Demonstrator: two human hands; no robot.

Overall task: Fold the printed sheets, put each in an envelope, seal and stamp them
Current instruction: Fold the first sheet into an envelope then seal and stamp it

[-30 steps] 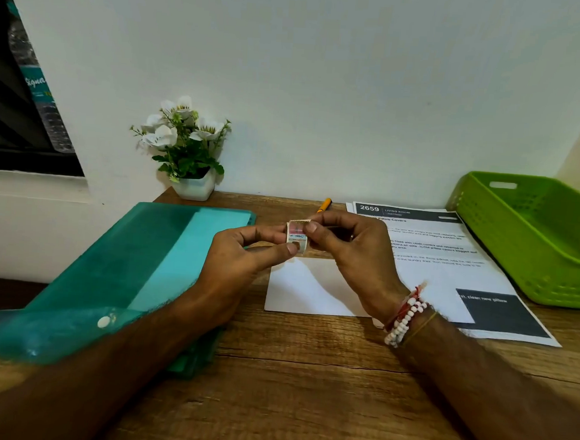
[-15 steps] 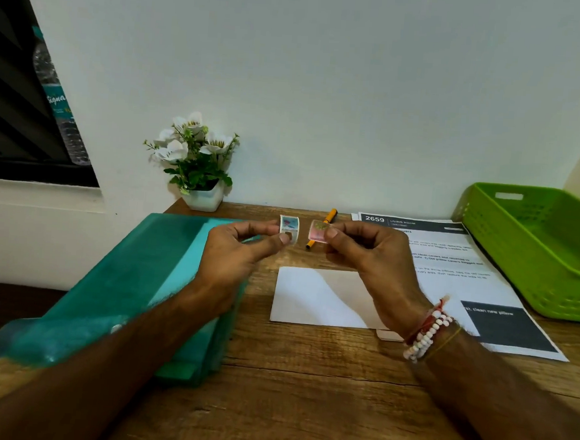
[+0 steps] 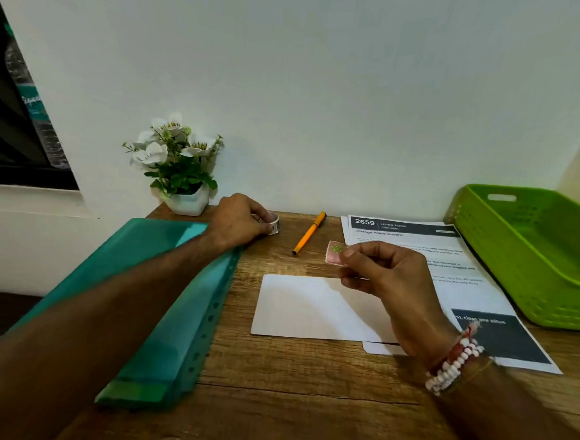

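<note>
The right hand (image 3: 391, 278) pinches a single pink stamp (image 3: 335, 253) between thumb and forefinger. It holds the stamp above the far edge of the white envelope (image 3: 303, 306), which lies flat mid-worktop (image 3: 302, 409), probably ready for sticking. The left hand (image 3: 238, 221) curls round the stamp roll (image 3: 274, 223) at the worktop's rear edge, seemingly parking it clear.

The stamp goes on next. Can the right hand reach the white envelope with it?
Probably yes: the right hand pinches the stamp close by the envelope, whose face lies bare, and nothing stands between them.
</note>
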